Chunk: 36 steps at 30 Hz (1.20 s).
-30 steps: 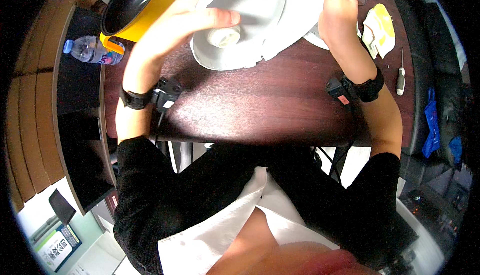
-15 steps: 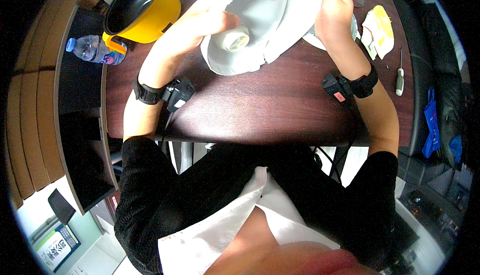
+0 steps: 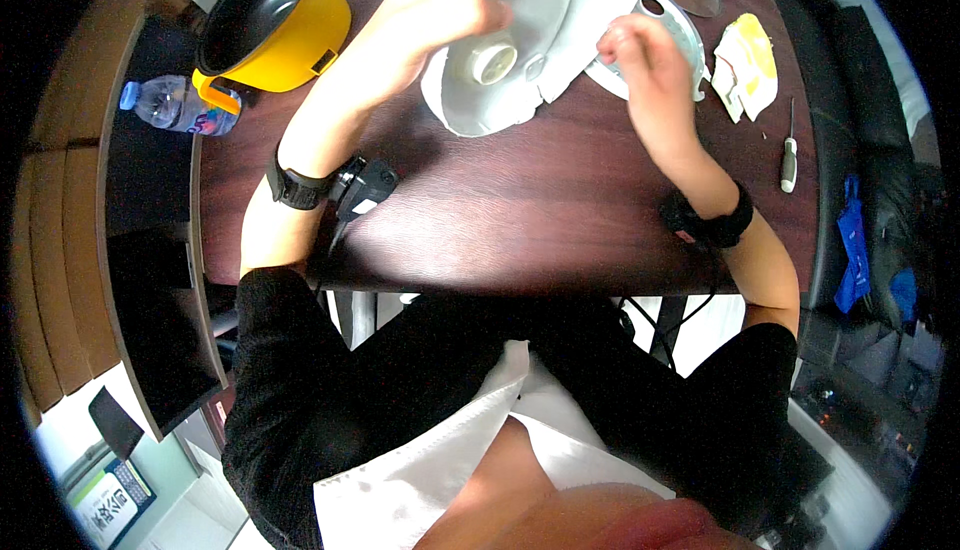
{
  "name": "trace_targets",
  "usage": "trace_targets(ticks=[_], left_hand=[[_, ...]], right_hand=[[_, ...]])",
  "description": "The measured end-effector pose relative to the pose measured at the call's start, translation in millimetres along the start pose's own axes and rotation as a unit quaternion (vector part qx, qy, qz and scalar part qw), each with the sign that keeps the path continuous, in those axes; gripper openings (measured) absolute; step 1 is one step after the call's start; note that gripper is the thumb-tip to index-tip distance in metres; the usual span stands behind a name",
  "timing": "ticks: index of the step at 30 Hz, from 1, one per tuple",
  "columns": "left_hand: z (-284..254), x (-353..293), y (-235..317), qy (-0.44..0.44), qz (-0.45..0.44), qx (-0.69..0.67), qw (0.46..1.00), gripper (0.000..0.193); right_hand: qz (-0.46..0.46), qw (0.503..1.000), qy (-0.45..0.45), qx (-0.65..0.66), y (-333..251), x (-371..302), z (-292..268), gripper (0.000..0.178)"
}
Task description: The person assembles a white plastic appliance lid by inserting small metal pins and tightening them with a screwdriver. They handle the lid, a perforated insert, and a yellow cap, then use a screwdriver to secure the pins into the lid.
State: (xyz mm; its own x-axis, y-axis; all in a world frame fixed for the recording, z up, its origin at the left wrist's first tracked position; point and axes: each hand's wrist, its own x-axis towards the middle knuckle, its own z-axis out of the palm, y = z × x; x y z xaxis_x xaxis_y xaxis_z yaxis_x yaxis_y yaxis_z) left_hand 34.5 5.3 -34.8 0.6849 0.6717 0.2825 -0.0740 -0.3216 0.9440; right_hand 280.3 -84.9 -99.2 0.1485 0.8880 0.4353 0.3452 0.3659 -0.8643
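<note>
A: Left hand?

B: Left hand (image 3: 435, 25) is gripping the grey-white shell (image 3: 575, 35) at its left side, thumb lying inside, remaining fingers mostly hiding behind. Shell is slanting over the counter (image 3: 470, 210), hollow facing the wearer; a round white fitting (image 3: 493, 61) is showing inside, near the thumb.

A: Right?

B: Right hand (image 3: 655, 80) is hovering by the shell's right edge, fingers loosely curling. Can't tell whether they're touching or pinching anything. A white perforated plate (image 3: 686, 32) is lying behind.

A: Flanks?

B: Yellow pot (image 3: 300, 40) sitting left; screwdriver (image 3: 789, 165) lying right.
</note>
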Motion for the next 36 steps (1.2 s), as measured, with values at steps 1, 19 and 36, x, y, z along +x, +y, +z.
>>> trace_targets(ticks=[1, 19, 36], left_hand=[[4, 4, -1, -0.004, 0.003, 0.014, 1.0, 0.053], [10, 47, -40, -0.078, -0.034, -0.05, 0.995, 0.044], [20, 43, -33, -0.084, -0.005, -0.036, 0.996, 0.031]], right_hand=[[-0.008, 1.0, -0.002, -0.029, 0, -9, 4, 0.018], [0.12, 0.99, -0.036, 0.066, 46, -11, 10, 0.019], [0.191, 0.978, -0.023, -0.086, 15, -8, 10, 0.026]])
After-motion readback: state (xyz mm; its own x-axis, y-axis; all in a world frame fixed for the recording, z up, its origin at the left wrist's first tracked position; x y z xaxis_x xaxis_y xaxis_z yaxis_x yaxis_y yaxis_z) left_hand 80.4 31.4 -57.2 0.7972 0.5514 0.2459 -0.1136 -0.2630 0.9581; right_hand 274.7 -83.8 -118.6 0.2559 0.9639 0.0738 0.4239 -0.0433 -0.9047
